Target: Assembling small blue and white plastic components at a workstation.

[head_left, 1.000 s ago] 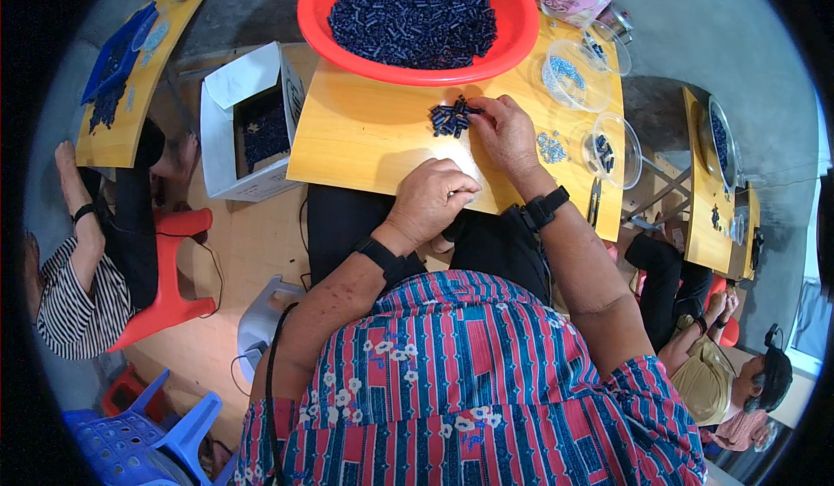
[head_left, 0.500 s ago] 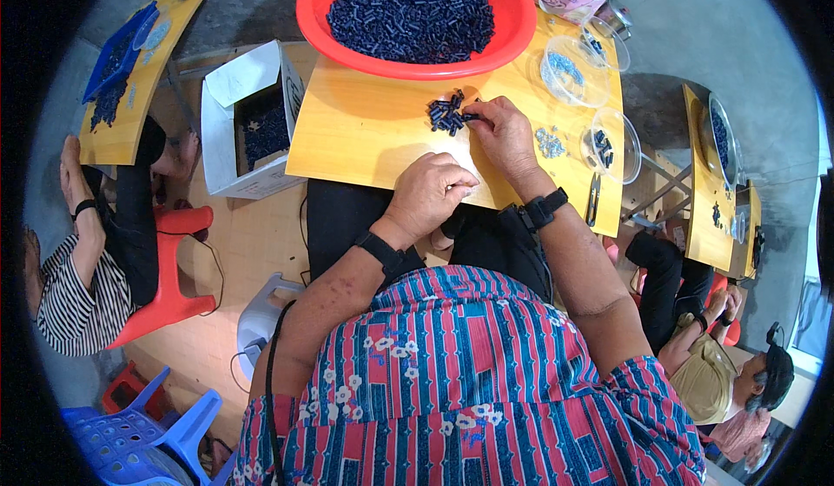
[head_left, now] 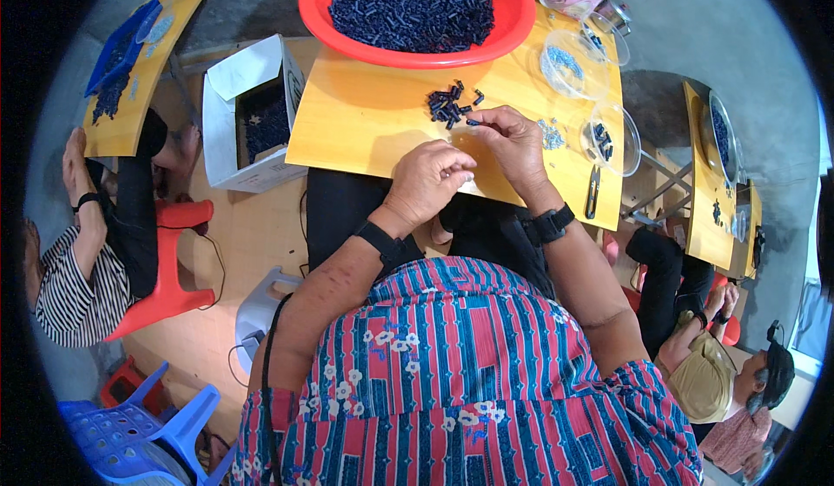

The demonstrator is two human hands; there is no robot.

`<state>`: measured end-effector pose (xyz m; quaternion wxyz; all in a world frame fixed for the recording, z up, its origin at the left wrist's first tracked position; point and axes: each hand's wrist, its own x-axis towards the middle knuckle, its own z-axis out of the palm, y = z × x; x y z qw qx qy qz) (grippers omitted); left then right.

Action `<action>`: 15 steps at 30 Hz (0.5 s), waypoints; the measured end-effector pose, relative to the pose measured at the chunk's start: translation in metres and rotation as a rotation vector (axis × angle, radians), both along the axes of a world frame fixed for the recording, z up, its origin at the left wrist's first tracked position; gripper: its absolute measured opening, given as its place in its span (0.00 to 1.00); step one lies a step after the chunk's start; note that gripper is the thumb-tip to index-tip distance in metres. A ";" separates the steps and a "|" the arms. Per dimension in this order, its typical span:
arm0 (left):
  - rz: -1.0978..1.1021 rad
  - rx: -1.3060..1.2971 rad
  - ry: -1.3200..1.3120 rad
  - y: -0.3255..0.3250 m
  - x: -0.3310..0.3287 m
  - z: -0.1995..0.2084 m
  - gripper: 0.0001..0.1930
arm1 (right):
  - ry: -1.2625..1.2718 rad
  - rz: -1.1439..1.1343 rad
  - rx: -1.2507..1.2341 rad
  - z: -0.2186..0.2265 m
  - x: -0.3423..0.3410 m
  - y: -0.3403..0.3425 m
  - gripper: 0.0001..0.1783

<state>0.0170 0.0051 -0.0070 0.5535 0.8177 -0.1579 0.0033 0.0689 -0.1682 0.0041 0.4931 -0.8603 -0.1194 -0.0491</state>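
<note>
- Pinching one small dark tube (head_left: 473, 123) between thumb and forefinger of the right hand (head_left: 514, 145), just off the lower right of a heap of dark tubes (head_left: 446, 108), in the upper middle of the frame.
- Curling the left hand (head_left: 426, 182) at the near edge of the yellow tabletop (head_left: 356, 125), thumb and forefinger close together; cannot tell whether gripping anything.
- Judging by amounts, seems to have far more left than done: only a few dark tubes inside the clear tub (head_left: 638, 158) at right, against a great mass in the red basin (head_left: 417, 59) at top centre; cannot tell whether the tubbed ones count as finished.
- Also waiting, apparently, as small silvery bits (head_left: 551, 134) right of the right hand, with more in a second clear tub (head_left: 594, 91) above.
- Offering the most room to move left of the heap, between basin and near edge.
- Hemmed in at right by tubs, silvery bits and a slim dark tool (head_left: 592, 192) near the lower right corner of the wood.
- Dropping off at the near edge toward the lap, close under the left hand.
</note>
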 end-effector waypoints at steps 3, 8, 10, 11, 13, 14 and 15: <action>0.052 -0.096 0.090 -0.001 0.000 0.002 0.07 | 0.306 -0.026 0.310 0.015 -0.018 -0.001 0.11; 0.056 -0.198 0.098 0.001 -0.004 0.001 0.08 | 0.429 -0.001 0.429 0.019 -0.037 -0.006 0.11; 0.069 -0.309 0.104 0.000 -0.010 0.004 0.08 | 0.427 0.018 0.431 0.019 -0.043 -0.007 0.11; 0.070 -0.305 0.104 0.000 -0.013 0.005 0.08 | 0.427 0.019 0.434 0.019 -0.045 -0.006 0.11; 0.076 -0.308 0.084 -0.003 -0.018 0.008 0.07 | 0.378 0.016 0.424 0.019 -0.049 -0.006 0.10; 0.076 -0.305 0.084 -0.004 -0.021 0.008 0.07 | 0.377 0.016 0.426 0.018 -0.051 -0.005 0.10; 0.097 -0.356 0.126 -0.004 -0.023 0.008 0.07 | 0.275 0.023 0.388 0.017 -0.052 -0.003 0.09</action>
